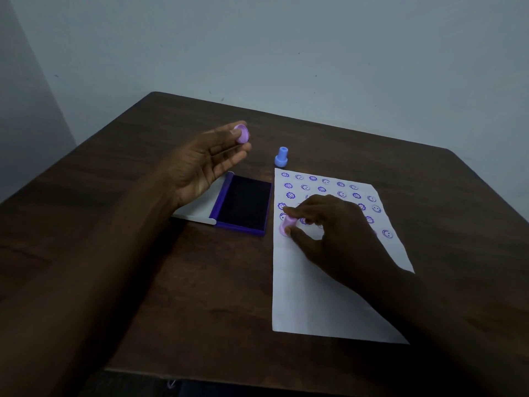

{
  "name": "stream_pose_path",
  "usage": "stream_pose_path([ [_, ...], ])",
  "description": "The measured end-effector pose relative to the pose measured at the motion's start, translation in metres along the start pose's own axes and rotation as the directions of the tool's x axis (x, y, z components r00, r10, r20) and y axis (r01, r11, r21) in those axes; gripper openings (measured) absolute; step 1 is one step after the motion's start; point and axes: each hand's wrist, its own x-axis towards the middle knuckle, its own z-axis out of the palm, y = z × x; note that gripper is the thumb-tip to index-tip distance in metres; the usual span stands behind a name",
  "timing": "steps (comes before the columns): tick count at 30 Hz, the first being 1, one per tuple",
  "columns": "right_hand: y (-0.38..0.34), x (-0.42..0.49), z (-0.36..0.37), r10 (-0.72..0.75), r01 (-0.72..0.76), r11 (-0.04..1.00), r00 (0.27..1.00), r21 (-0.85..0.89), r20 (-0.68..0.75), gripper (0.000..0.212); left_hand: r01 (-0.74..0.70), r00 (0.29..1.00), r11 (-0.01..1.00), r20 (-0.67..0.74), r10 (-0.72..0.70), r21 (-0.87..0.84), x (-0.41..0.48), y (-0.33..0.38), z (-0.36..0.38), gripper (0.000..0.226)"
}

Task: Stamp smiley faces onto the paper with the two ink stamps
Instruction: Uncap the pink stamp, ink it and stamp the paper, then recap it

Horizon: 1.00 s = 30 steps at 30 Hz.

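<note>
The right hand (pixel 329 227) pinched a pink stamp (pixel 287 224) between thumb and fingertips at the left edge of the paper (pixel 303 293), right of center in the frame, below rows of purple smiley prints. The left hand (pixel 206 164), raised palm-up left of center, gripped a pink cap (pixel 242 133) at its fingertips. A blue stamp (pixel 281 157) stood just above the paper's top corner, beside the open ink pad (pixel 243 206) on the table (pixel 143 267).

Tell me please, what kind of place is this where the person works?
Probably a plain indoor room, used as a simple work desk. A dark wooden table stands against a bare pale wall, holding only the paper, an open ink pad and a blue stamp.
</note>
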Motion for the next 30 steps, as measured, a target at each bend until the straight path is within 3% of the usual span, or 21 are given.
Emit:
stream_pose_path([
  [15, 0.002, -0.006, 0.009, -0.13, 0.129, 0.966, 0.991, -0.226, 0.011, 0.034, -0.005, 1.0, 1.0, -0.006, 0.005, 0.004, 0.003, -0.002, -0.001, 0.026],
  [22, 0.007, -0.01, 0.014, -0.167, 0.163, 0.914, 0.986, -0.373, 0.022, 0.047, -0.011, 1.0, 1.0, 0.0, 0.011, 0.013, 0.003, -0.002, 0.001, 0.025],
  [30, 0.007, -0.012, 0.014, -0.15, 0.144, 0.918, 0.989, -0.368, 0.012, 0.048, -0.011, 1.0, 1.0, 0.001, 0.011, 0.006, 0.003, 0.0, 0.001, 0.021],
])
